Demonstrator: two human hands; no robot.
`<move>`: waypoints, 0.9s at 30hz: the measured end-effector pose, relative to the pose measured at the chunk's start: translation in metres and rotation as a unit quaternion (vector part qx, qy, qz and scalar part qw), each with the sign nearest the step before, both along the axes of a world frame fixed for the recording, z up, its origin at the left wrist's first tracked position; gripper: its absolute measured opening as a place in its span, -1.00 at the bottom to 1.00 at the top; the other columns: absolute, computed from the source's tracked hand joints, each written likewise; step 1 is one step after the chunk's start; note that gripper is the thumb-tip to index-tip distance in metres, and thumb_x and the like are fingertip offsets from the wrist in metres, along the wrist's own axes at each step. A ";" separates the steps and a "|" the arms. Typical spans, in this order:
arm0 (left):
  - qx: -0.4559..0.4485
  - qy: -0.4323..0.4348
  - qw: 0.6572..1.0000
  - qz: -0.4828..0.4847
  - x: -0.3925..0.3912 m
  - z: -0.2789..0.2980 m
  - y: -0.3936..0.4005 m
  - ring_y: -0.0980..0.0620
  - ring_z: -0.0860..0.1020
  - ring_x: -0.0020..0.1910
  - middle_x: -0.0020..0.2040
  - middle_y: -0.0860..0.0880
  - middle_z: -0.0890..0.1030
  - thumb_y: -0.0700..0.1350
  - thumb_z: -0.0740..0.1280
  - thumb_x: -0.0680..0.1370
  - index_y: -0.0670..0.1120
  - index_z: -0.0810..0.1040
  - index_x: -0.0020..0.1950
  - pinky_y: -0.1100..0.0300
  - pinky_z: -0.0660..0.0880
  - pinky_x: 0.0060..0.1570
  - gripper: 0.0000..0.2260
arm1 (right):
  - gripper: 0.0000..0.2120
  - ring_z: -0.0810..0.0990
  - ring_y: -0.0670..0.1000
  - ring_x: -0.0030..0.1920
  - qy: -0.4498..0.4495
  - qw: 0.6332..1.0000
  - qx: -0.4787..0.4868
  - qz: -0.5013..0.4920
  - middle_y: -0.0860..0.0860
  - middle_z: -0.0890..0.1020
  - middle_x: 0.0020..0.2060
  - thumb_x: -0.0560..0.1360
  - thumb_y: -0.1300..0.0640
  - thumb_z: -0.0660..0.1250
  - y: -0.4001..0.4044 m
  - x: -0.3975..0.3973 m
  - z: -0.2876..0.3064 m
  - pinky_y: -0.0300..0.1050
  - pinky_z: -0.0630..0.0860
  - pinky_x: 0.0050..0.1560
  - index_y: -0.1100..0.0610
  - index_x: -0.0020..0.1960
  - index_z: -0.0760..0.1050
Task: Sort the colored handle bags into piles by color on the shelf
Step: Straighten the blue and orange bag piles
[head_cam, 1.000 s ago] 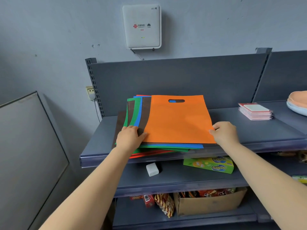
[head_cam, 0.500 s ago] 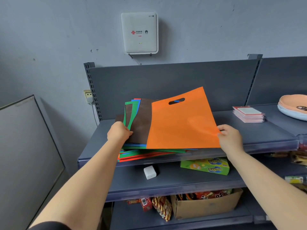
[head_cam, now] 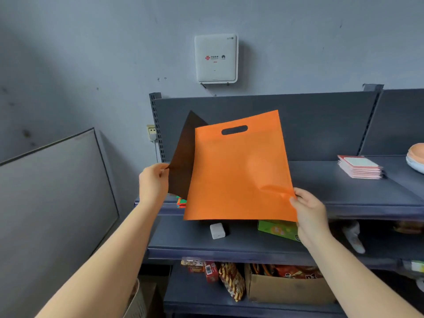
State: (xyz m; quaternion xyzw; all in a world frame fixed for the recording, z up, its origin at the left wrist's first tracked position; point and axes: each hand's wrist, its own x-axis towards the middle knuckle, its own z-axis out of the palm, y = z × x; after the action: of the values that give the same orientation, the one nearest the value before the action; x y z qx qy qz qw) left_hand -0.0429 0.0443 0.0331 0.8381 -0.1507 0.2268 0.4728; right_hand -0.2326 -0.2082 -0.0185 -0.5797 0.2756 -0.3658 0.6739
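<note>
The right hand (head_cam: 308,211) pinches the orange bag (head_cam: 238,171) by its lower corner, lifted above the top shelf (head_cam: 358,191); the left hand (head_cam: 153,182) pinches a brown bag (head_cam: 183,161); behind them, seemingly, lies the remaining stack (head_cam: 181,202).

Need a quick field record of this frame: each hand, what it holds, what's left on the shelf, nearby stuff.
left hand: pinches the brown bag at its edge, lifted and tilted
right hand: grips the orange bag at its lower right corner, held up in front of the shelf
remaining pile: red and green edges peek out behind the orange bag; mostly hidden
sorted piles: none visible
nearby: pink notebook stack at the shelf's right; white cube and green box on the lower shelf
</note>
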 end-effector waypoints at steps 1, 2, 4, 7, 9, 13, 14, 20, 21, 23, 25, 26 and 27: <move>-0.039 -0.001 0.999 0.012 -0.012 0.003 0.011 -0.01 0.57 -0.08 -0.01 -0.16 0.67 -0.30 0.22 0.56 -0.22 0.63 0.11 0.24 0.41 -0.07 -0.77 | -0.78 0.59 0.12 0.12 -0.009 1.000 0.019 0.014 0.09 0.65 0.04 0.58 0.32 0.22 0.005 -0.003 -0.001 0.15 0.48 0.22 0.09 0.09 0.56; -0.073 -0.006 0.997 0.026 -0.025 0.006 0.023 0.04 0.56 -0.09 -0.01 -0.14 0.67 -0.30 0.24 0.56 -0.22 0.64 0.11 0.25 0.42 -0.05 -0.78 | -0.78 0.58 0.11 0.13 -0.017 0.999 0.037 0.029 0.08 0.65 0.04 0.58 0.31 0.23 0.011 -0.006 -0.001 0.16 0.45 0.25 0.12 0.14 0.55; -0.123 -0.016 0.991 0.048 -0.052 0.009 0.046 0.07 0.56 -0.11 -0.03 -0.11 0.66 -0.31 0.26 0.55 -0.23 0.64 0.10 0.25 0.45 -0.04 -0.79 | -0.76 0.58 0.09 0.13 -0.040 0.995 0.066 0.064 0.07 0.66 0.03 0.58 0.31 0.23 0.025 -0.012 0.000 0.13 0.43 0.28 0.15 0.21 0.53; -0.176 -0.028 0.980 0.086 -0.096 0.006 0.079 0.19 0.54 -0.20 -0.08 -0.02 0.63 -0.31 0.29 0.54 -0.22 0.64 0.10 0.47 0.43 -0.15 -0.81 | -0.73 0.60 0.02 0.07 -0.066 0.987 0.086 0.117 0.06 0.65 0.04 0.57 0.32 0.22 0.050 -0.018 0.000 0.00 0.48 0.19 0.13 0.22 0.51; -0.223 -0.026 0.968 0.116 -0.126 0.000 0.101 0.19 0.55 -0.18 -0.08 0.00 0.62 -0.29 0.30 0.55 -0.20 0.63 0.10 0.43 0.44 -0.13 -0.82 | -0.72 0.60 -0.03 0.03 -0.080 0.980 0.099 0.156 0.02 0.64 0.01 0.57 0.31 0.23 0.070 -0.020 0.000 -0.10 0.50 0.05 0.11 0.24 0.50; -0.309 -0.034 0.935 0.173 -0.187 -0.008 0.151 0.29 0.56 -0.25 -0.16 0.04 0.63 -0.28 0.30 0.56 -0.11 0.61 0.01 0.46 0.48 -0.22 -0.86 | -0.74 0.60 -0.08 -0.04 -0.084 0.959 0.121 0.244 -0.05 0.63 -0.04 0.58 0.30 0.22 0.115 -0.021 -0.002 -0.17 0.50 -0.12 0.04 0.17 0.50; -0.313 -0.041 0.929 0.192 -0.203 -0.009 0.165 0.29 0.56 -0.25 -0.15 0.03 0.63 -0.28 0.30 0.56 -0.11 0.61 0.00 0.44 0.49 -0.20 -0.87 | -0.75 0.60 -0.08 -0.05 -0.084 0.951 0.128 0.269 -0.05 0.63 -0.05 0.58 0.30 0.22 0.127 -0.021 -0.002 -0.17 0.50 -0.11 0.04 0.16 0.51; -0.336 -0.081 0.889 0.300 -0.295 -0.014 0.248 0.10 0.59 -0.13 -0.08 -0.07 0.65 -0.29 0.31 0.55 -0.11 0.60 0.00 0.27 0.53 -0.01 -0.87 | -0.74 0.65 -0.19 -0.27 -0.074 0.896 0.170 0.404 -0.18 0.69 -0.29 0.58 0.34 0.19 0.221 -0.027 0.001 -0.31 0.59 -0.28 0.01 -0.02 0.53; -0.337 -0.085 0.881 0.320 -0.308 -0.016 0.261 0.11 0.59 -0.13 -0.09 -0.05 0.65 -0.29 0.31 0.55 -0.11 0.60 0.01 0.29 0.53 -0.03 -0.88 | -0.74 0.65 -0.18 -0.29 -0.069 0.885 0.179 0.425 -0.19 0.68 -0.33 0.58 0.34 0.18 0.238 -0.029 0.001 -0.28 0.59 -0.29 0.01 -0.03 0.52; -0.340 -0.091 0.866 0.354 -0.332 -0.020 0.285 0.15 0.60 -0.16 -0.12 -0.02 0.64 -0.29 0.31 0.55 -0.13 0.60 0.03 0.36 0.52 -0.10 -0.88 | -0.74 0.66 -0.15 -0.29 -0.060 0.860 0.191 0.469 -0.18 0.69 -0.32 0.59 0.33 0.16 0.270 -0.036 0.000 -0.27 0.59 -0.30 0.02 -0.03 0.52; -0.348 -0.091 0.850 0.386 -0.352 -0.023 0.308 0.10 0.59 -0.13 -0.08 -0.06 0.64 -0.30 0.31 0.56 -0.17 0.59 0.05 0.31 0.51 -0.03 -0.87 | -0.72 0.67 -0.17 -0.29 -0.057 0.839 0.201 0.502 -0.16 0.70 -0.29 0.59 0.34 0.16 0.298 -0.041 0.001 -0.29 0.60 -0.30 0.01 -0.02 0.54; -0.353 -0.086 0.841 0.402 -0.360 -0.025 0.318 0.05 0.58 -0.08 -0.04 -0.10 0.63 -0.30 0.30 0.56 -0.19 0.58 0.07 0.23 0.51 0.05 -0.87 | -0.71 0.67 -0.17 -0.27 -0.054 0.831 0.207 0.513 -0.15 0.70 -0.28 0.59 0.34 0.16 0.311 -0.044 0.003 -0.29 0.61 -0.27 0.01 -0.02 0.54; -0.356 -0.080 0.832 0.418 -0.368 -0.027 0.328 0.02 0.57 -0.04 -0.01 -0.12 0.62 -0.30 0.30 0.56 -0.21 0.57 0.08 0.17 0.49 0.10 -0.87 | -0.70 0.67 -0.16 -0.25 -0.052 0.824 0.213 0.523 -0.13 0.70 -0.26 0.58 0.36 0.16 0.324 -0.046 0.004 -0.30 0.61 -0.25 0.01 -0.03 0.55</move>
State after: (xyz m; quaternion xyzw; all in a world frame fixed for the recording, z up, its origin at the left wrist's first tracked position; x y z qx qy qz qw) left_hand -0.4109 0.3720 0.0059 0.5736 0.2675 0.5071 0.5851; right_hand -0.2782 0.1156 -0.0147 -0.4593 -0.0332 0.0801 0.8840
